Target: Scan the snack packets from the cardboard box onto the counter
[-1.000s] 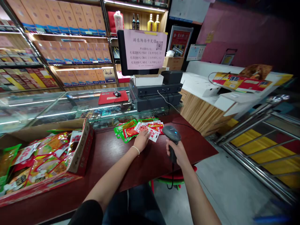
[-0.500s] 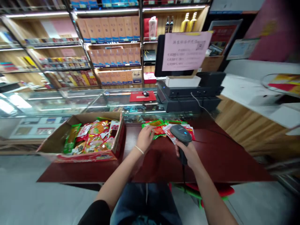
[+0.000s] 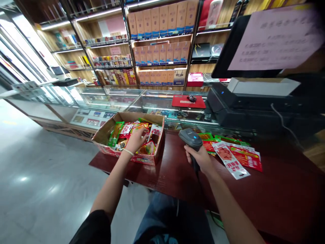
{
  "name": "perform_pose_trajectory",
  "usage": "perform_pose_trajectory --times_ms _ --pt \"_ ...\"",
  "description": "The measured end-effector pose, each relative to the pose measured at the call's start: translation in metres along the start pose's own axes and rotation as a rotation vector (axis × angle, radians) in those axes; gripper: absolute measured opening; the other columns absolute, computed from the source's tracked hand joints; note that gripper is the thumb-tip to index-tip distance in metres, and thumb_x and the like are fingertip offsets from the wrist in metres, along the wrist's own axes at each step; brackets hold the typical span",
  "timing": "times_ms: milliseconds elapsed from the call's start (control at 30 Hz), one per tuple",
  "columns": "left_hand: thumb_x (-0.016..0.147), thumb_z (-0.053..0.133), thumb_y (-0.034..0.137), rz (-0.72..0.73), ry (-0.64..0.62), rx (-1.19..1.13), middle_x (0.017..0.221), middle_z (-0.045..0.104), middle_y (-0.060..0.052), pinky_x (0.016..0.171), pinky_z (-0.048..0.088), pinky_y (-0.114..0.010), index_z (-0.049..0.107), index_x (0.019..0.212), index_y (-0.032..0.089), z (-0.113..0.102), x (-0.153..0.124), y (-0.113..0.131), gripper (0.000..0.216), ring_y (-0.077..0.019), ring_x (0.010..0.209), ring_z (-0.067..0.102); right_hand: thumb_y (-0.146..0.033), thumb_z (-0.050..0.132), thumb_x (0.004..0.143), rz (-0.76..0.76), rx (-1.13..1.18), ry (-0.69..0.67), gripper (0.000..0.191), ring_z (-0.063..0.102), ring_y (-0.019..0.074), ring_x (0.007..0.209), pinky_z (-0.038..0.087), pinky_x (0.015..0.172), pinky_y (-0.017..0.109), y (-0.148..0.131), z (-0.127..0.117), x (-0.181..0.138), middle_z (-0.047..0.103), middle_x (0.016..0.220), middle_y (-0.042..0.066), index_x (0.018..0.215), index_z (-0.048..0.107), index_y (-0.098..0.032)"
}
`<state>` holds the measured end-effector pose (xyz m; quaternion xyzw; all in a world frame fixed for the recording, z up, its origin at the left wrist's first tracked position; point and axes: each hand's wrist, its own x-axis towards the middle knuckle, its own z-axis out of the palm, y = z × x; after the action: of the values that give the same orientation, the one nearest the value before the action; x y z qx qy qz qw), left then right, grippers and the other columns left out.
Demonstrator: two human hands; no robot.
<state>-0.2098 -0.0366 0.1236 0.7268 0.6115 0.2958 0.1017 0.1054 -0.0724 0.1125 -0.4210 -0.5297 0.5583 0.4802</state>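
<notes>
My right hand (image 3: 200, 158) grips the handle of a dark barcode scanner (image 3: 191, 139), held upright over the dark red table (image 3: 266, 196). My left hand (image 3: 136, 139) reaches into an open cardboard box (image 3: 149, 160) full of colourful snack packets (image 3: 119, 130); its fingers rest among the packets and I cannot make out whether they hold one. To the right of the scanner, several red, green and white snack packets (image 3: 232, 157) lie spread flat on the table.
A black register with a monitor and pink notice (image 3: 276, 37) stands at the back right, its cable (image 3: 281, 118) hanging down. A glass display counter (image 3: 106, 101) with a red mouse pad (image 3: 188, 101) runs behind the table. Shelves of boxed goods (image 3: 162, 27) line the wall.
My left hand left the packets spread on the table and moved left into the cardboard box. The view swung left. My right hand kept holding the scanner.
</notes>
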Motion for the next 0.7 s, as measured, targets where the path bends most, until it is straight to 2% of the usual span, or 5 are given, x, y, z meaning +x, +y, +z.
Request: perform_pose_trajectory --times_ms 167,333,433,600,700 --pt "0.084 0.057 0.030 -0.115 -0.243 0.112 0.090 0.071 -0.008 0.076 0.049 -0.031 0.064 0.102 0.018 -0.006 -0.007 -0.035 0.023 -0.0220 0.084 0.067 -0.046 0.075 0.076 0.040 0.002 -0.025 0.037 0.048 0.0092 0.036 0.037 0.036 0.022 0.009 0.016 0.015 0.053 0.051 -0.003 0.062 0.055 -0.018" --pt "0.074 0.068 0.030 -0.026 -0.510 0.233 0.094 0.069 -0.010 0.074 0.046 -0.029 0.064 0.097 0.017 0.006 -0.007 -0.039 0.027 -0.0240 0.087 0.065 -0.045 0.076 0.074 0.062 0.018 -0.032 0.037 0.047 0.0093 0.035 0.037 0.036 0.023 0.014 0.022 0.022 0.053 0.050 -0.004 0.062 0.054 -0.018" --pt "0.067 0.072 0.027 -0.018 -0.591 0.286 0.095 0.067 -0.010 0.070 0.044 -0.029 0.063 0.094 0.018 0.009 -0.006 -0.037 0.030 -0.0246 0.085 0.063 -0.046 0.076 0.074 0.077 0.010 -0.029 0.037 0.047 0.0097 0.035 0.037 0.036 0.023 0.013 0.022 0.023 0.053 0.049 -0.004 0.063 0.054 -0.018" --pt "0.073 0.062 0.020 0.046 -0.541 0.171 0.080 0.063 -0.004 0.068 0.041 -0.028 0.059 0.080 0.019 0.003 -0.003 -0.032 0.008 -0.0196 0.074 0.057 -0.046 0.076 0.074 0.078 0.002 -0.014 0.036 0.047 0.0100 0.034 0.036 0.036 0.023 0.010 0.016 0.023 0.053 0.050 -0.004 0.065 0.055 -0.019" --pt "0.081 0.056 0.028 -0.002 -0.295 -0.060 0.076 0.059 -0.002 0.070 0.042 -0.029 0.055 0.079 0.019 -0.001 0.001 -0.032 0.010 -0.0178 0.073 0.054 -0.046 0.076 0.074 0.066 0.004 -0.020 0.035 0.048 0.0100 0.035 0.037 0.036 0.023 0.008 0.012 0.022 0.053 0.050 -0.004 0.065 0.055 -0.019"
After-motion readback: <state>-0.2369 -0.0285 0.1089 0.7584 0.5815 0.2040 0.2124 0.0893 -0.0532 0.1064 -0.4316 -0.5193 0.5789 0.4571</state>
